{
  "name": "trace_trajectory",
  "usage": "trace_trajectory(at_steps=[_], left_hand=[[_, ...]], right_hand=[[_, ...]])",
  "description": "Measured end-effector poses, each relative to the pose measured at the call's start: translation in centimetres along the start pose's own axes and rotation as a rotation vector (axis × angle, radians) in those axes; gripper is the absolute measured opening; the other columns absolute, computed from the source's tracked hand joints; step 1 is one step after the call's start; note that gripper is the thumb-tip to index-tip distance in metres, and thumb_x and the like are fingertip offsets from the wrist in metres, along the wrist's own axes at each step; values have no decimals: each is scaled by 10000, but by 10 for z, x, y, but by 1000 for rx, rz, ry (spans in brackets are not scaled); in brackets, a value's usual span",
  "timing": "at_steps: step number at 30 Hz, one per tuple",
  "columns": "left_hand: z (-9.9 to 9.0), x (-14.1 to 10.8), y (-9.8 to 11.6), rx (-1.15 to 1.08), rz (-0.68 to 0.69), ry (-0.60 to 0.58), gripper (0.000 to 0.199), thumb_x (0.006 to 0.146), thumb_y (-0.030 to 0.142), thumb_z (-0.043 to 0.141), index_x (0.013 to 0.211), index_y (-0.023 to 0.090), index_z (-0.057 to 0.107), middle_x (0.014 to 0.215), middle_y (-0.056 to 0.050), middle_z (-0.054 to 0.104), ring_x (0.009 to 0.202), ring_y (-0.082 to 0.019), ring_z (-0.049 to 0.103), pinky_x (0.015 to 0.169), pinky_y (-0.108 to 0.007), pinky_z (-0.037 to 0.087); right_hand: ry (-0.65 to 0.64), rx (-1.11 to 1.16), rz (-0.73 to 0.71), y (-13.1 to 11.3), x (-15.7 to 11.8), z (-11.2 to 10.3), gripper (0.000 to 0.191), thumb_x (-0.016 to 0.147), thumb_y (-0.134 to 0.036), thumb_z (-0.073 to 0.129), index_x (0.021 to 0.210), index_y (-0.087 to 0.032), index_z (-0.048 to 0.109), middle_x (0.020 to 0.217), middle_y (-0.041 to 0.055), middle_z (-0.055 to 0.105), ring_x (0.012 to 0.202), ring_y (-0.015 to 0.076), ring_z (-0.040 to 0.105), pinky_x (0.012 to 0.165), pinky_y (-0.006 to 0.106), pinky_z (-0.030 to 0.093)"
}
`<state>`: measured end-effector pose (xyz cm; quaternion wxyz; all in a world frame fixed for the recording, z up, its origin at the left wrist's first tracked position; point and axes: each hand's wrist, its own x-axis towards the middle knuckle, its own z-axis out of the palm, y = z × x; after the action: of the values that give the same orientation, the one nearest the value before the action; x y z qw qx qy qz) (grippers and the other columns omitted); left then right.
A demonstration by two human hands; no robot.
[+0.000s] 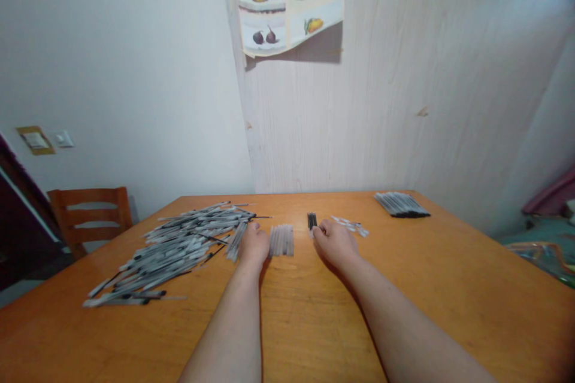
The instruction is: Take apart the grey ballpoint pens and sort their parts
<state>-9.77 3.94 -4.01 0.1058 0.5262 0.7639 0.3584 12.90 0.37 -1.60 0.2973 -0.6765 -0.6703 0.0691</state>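
My left hand [254,245] rests low over the table with its fingers curled, between slanted clear tubes [234,243] on its left and a neat row of pale clear tubes [282,240] on its right. What its fingers hold, if anything, is hidden. My right hand [336,242] is closed in a pinch, fingertips at the near end of a small row of thin black sticks [311,219]. I cannot make out what is between them. Several short white pieces [350,225] lie scattered just beyond and right of this hand.
A big loose heap of clear and black pen-like sticks [175,251] covers the table's left side. At the far right corner lies a tidy stack of clear sticks with black ends [401,204]. The wooden table [309,323] meets the wall; a wooden chair [94,212] stands left.
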Motion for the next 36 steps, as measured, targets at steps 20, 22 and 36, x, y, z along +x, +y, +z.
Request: trace_trajectory(at_steps=[20, 22, 36], left_hand=[[-2, -2, 2, -89, -30, 6, 385, 849, 236, 511, 1215, 195, 622, 1227, -124, 681, 1140, -255, 626, 904, -313, 466], [-1, -1, 1, -86, -25, 8, 389, 861, 226, 481, 1222, 185, 621, 1261, -129, 664, 1169, -252, 612, 923, -314, 460], [-7, -15, 11, -62, 17, 24, 399, 902, 194, 418, 1249, 147, 611, 1259, -156, 661, 1212, -248, 592, 988, -323, 428]], right_hand=[[47, 0, -10, 6, 3, 3, 355, 938, -438, 452, 786, -202, 670, 772, 59, 685, 738, 170, 563, 576, 269, 232], [70, 0, 0, 7, 4, 3, 363, 944, -444, 446, 795, -200, 670, 793, 63, 689, 747, 169, 567, 583, 271, 240], [143, -2, 11, 11, 3, 3, 388, 957, -464, 418, 828, -213, 684, 779, 59, 681, 702, 164, 535, 585, 271, 227]])
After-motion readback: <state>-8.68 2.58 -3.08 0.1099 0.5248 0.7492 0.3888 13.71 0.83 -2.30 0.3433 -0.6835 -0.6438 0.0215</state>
